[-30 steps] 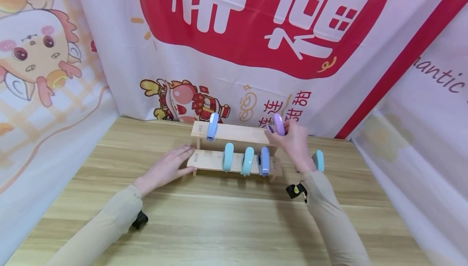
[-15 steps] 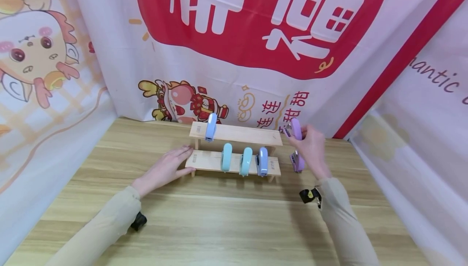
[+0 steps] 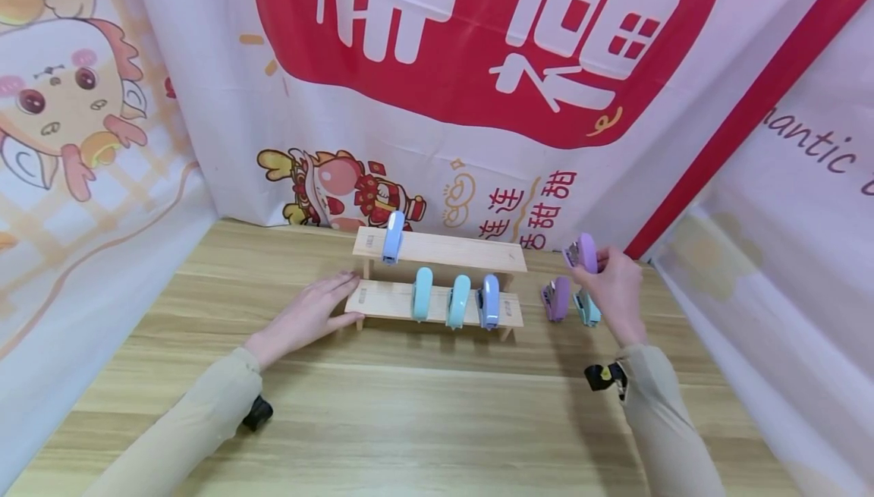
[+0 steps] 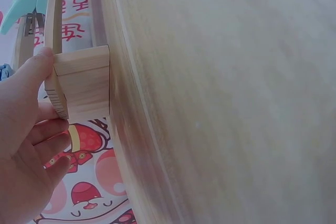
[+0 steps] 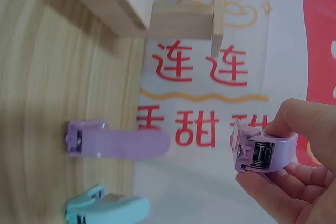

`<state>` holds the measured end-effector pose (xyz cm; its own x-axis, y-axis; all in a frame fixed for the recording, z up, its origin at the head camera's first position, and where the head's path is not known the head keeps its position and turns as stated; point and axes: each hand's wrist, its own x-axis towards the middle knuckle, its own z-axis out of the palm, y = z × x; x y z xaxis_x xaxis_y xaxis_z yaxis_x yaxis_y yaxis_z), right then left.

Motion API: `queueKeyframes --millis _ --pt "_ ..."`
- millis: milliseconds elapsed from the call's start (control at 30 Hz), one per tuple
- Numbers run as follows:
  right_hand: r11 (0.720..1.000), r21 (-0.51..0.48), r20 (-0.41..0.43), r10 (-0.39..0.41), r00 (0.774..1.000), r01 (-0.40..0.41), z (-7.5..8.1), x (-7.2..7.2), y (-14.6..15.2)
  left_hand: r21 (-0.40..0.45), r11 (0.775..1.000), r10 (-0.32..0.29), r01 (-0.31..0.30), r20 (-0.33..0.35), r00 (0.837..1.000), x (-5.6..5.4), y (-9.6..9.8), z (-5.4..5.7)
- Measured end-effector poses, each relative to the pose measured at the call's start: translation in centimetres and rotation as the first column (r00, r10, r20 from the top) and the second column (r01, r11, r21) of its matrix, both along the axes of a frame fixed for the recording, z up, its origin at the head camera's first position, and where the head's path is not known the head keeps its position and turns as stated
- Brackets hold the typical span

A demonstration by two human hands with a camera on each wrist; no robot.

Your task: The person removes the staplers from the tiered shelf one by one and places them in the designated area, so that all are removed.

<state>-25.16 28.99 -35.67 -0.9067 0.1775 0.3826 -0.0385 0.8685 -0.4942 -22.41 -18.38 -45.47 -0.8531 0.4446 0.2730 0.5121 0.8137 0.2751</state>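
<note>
Right hand [image 3: 617, 286] pinching lilac stapler [image 3: 584, 252] in its fingers, left hand [image 3: 309, 317] gripping rack [image 3: 386, 300] by one end; lowering too close could topple the neighbouring teal stapler [image 3: 588, 310].

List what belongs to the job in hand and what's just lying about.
Likely part of the job:
held purple stapler
wooden rack
four staplers on it
two staplers beside it

Just surroundings:
tabletop
printed backdrop

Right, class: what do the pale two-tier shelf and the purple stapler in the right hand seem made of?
Pale two-tier shelf: matt wood, apparently; grain shows on its end support. Held purple stapler: probably plastic, smooth, evenly coloured; its dark insides may be metal.
</note>
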Motion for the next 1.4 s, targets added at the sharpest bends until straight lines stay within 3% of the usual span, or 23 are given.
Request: queueKeyframes --millis 167,433,700,933,1133,1400 --pt "0.999 -0.009 0.03 -0.043 0.999 0.043 -0.4 0.4 1.6 -0.002 1.0 0.002 -0.002 0.011 1.0 0.1 0.0 0.0" --pt "0.998 0.001 -0.015 -0.066 0.998 0.067 -1.3 0.4 3.8 0.009 1.0 -0.008 0.009 -0.021 1.0 0.0 0.0 0.0" --pt "0.996 -0.053 0.068 -0.062 0.996 0.066 -2.4 0.4 5.8 0.002 1.0 -0.01 0.01 -0.022 1.0 -0.1 0.0 0.1" --pt "0.995 -0.055 0.044 -0.079 0.996 0.081 -3.9 0.1 7.4 0.011 1.0 -0.007 0.008 -0.033 0.999 -0.1 0.0 -0.1" --pt "0.991 -0.092 0.113 -0.089 0.99 0.099 -4.8 0.0 8.6 0.01 1.0 -0.002 0.003 -0.032 1.0 -0.1 0.0 -0.1" --pt "0.992 -0.068 0.073 -0.105 0.992 0.11 -6.1 -0.1 9.8 0.004 1.0 0.007 -0.007 -0.003 1.0 0.1 0.0 0.1"
